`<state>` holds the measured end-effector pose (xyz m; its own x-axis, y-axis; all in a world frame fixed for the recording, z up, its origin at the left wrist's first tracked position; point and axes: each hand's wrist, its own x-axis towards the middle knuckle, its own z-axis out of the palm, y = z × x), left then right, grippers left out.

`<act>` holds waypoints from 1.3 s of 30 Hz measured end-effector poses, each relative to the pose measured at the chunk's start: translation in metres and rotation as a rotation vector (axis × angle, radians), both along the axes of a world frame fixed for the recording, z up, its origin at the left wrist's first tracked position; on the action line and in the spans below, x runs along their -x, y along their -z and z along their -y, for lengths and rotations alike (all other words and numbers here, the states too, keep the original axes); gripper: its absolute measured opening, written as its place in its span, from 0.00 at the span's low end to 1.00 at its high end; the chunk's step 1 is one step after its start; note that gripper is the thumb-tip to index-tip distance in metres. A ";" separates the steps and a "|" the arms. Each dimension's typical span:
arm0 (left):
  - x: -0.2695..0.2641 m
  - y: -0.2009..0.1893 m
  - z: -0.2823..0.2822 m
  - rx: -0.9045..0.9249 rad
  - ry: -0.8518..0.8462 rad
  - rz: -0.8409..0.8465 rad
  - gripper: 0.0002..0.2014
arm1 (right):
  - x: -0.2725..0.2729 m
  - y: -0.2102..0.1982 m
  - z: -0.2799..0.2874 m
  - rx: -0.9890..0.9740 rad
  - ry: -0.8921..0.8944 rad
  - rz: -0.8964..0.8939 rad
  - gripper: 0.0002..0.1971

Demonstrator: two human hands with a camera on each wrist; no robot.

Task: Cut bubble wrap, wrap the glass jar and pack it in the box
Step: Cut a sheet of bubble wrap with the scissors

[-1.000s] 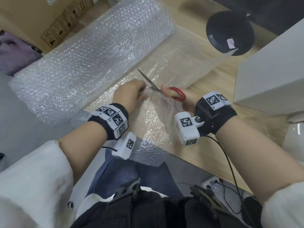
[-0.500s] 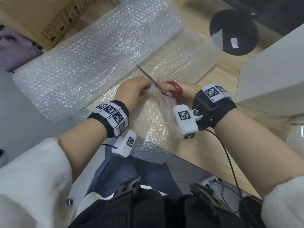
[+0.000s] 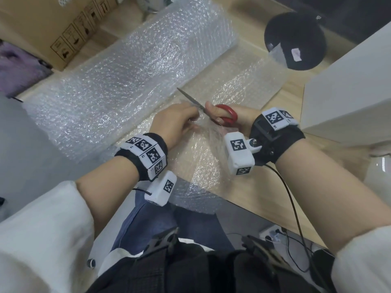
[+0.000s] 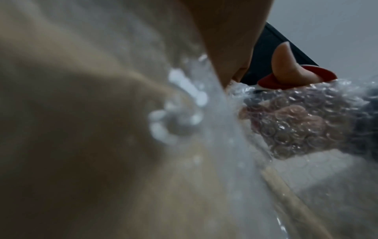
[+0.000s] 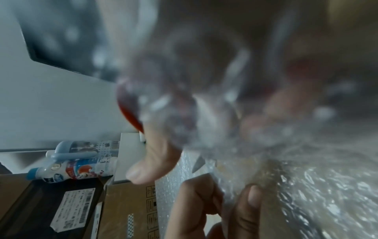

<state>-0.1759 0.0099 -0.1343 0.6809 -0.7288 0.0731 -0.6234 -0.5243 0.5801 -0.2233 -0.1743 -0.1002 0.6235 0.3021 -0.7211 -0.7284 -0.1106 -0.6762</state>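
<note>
Since a second ago both hands have edged farther along the sheet, and the scissors [image 3: 208, 108] with them, their blades now nearly closed where they stood parted. The left hand [image 3: 174, 121] pinches the bubble wrap [image 3: 196, 153] with curled fingers [image 5: 206, 198] just beside the blades, holding it taut. The right hand [image 3: 230, 118] grips the red handles, its thumb [image 4: 286, 64] through one loop; the other fingers show only blurred behind the film. The cut sheet hangs over the near edge of the counter [image 3: 262, 199], above the person's lap. Beyond the hands lies the thick bubble wrap roll [image 3: 118, 85], stretching left. A white box [image 3: 347, 96] stands at the right, a black round lamp head [image 3: 296, 39] hanging over the far end of the sheet. A cardboard box [image 3: 53, 24] sits far left. The jar cannot be made out.
</note>
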 end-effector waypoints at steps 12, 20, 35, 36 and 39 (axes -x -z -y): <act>0.003 0.001 0.020 -0.068 -0.128 -0.102 0.09 | 0.011 -0.011 0.014 0.088 -0.097 0.060 0.37; -0.004 0.001 0.069 0.092 -0.456 -0.472 0.08 | 0.051 -0.025 0.050 0.219 0.028 0.086 0.32; 0.021 -0.022 0.091 -0.111 -0.443 -0.730 0.19 | 0.088 0.007 0.050 0.835 0.523 0.174 0.13; 0.016 -0.029 0.089 -0.261 -0.275 -0.640 0.19 | 0.089 0.008 0.048 0.864 0.486 0.165 0.13; -0.013 -0.058 0.081 -0.307 0.016 -0.312 0.17 | 0.091 0.008 0.047 0.917 0.428 0.163 0.10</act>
<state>-0.1634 -0.0712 -0.0765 0.6243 -0.6956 -0.3555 -0.4528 -0.6931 0.5608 -0.3143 -0.2210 -0.1082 0.6608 -0.5937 -0.4592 -0.7349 -0.3876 -0.5565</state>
